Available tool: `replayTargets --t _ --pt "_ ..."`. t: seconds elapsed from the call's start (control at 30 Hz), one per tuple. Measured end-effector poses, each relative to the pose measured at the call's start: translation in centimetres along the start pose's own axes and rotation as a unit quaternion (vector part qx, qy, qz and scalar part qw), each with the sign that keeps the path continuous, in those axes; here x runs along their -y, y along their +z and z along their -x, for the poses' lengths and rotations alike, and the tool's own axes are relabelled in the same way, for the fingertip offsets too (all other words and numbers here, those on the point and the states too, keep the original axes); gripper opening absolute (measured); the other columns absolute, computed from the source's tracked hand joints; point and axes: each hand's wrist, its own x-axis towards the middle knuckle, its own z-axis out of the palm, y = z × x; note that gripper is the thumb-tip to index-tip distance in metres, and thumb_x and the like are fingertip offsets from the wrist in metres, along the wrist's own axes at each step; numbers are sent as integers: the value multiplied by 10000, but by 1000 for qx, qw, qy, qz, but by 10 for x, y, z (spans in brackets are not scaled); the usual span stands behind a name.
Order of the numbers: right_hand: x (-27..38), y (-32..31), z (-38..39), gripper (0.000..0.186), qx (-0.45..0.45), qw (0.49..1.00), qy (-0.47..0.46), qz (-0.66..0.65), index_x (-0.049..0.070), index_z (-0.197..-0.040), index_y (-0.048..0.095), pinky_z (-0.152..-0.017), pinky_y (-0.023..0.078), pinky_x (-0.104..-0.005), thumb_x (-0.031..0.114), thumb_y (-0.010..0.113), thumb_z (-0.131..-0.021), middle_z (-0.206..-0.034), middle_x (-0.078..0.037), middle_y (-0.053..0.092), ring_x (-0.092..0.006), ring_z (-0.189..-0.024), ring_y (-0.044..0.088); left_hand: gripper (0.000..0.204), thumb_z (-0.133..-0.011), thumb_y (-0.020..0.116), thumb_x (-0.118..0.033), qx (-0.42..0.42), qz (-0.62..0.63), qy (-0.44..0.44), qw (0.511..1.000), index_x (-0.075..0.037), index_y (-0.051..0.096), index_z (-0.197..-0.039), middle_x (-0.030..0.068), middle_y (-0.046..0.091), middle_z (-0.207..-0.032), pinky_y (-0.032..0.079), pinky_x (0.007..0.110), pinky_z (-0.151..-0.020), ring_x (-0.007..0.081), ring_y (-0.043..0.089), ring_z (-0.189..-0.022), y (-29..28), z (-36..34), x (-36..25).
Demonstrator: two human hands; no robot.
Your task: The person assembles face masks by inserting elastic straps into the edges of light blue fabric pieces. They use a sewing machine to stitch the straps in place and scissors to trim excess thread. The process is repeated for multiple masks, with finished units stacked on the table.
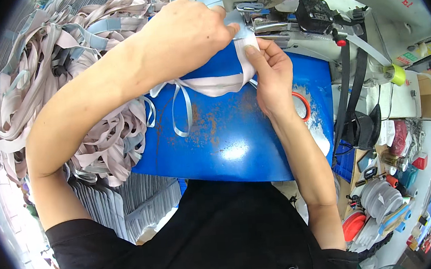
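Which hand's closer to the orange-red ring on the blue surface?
Right. The right hand is just up and left of the orange-red ring in the picture; the left hand is farther up and left.

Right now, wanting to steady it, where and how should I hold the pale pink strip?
Probably pinch the pale pink strip across its wide lower curve, from the wearer's body side: it bends openly there over the blue surface, while the right grip pinches it higher up.

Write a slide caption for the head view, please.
Right hand pinches a pale strip beside a machine; left hand close by.
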Motion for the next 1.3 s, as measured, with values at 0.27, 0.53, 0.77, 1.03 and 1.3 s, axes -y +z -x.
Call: replayTargets --t 0.27,0.53,0.77,1.03,1.3 --pt "0 1 4 198 -11 1000 1 -3 -43 -1175 658 -724 530 -218 90 655 -1029 -973 -73 758 -66 -820 677 393 -795 658 -86 -17 68 -92 993 44 707 -1163 176 704 -880 580 394 -591 323 729 -689 2 -12 -53" --pt "9 -13 25 328 36 996 -10 80 -28 -1329 611 -601 418 -195 69 657 -1019 -796 33 637 -11 -673 532 411 -782 646 -137 -104 301 -303 898 20 677 -1161 258 703 -1012 573 487 -746 440 705 -863 13 -27 -90" --pt "36 -23 69 350 104 992 11 69 42 -1342 611 -720 448 -256 53 657 -995 -882 29 592 -54 -816 542 718 -686 705 -28 -142 323 -238 905 -24 596 -1396 116 556 -879 510 448 -786 336 618 -842 10 46 -132" --pt "54 -19 64 277 216 749 -257 571 69 -892 744 -815 522 -423 311 837 -794 -907 -89 628 -312 -877 638 552 -747 668 46 -261 359 -198 874 -54 706 -1289 87 499 -767 433 361 -525 234 518 -601 14 70 -97" --pt "87 17 17 324 201 735 -12 647 54 -843 773 -670 545 -456 377 782 -858 -759 -131 666 -344 -721 693 516 -744 670 79 -311 379 -222 843 -58 745 -1236 57 491 -762 390 300 -542 168 470 -604 12 69 -97"
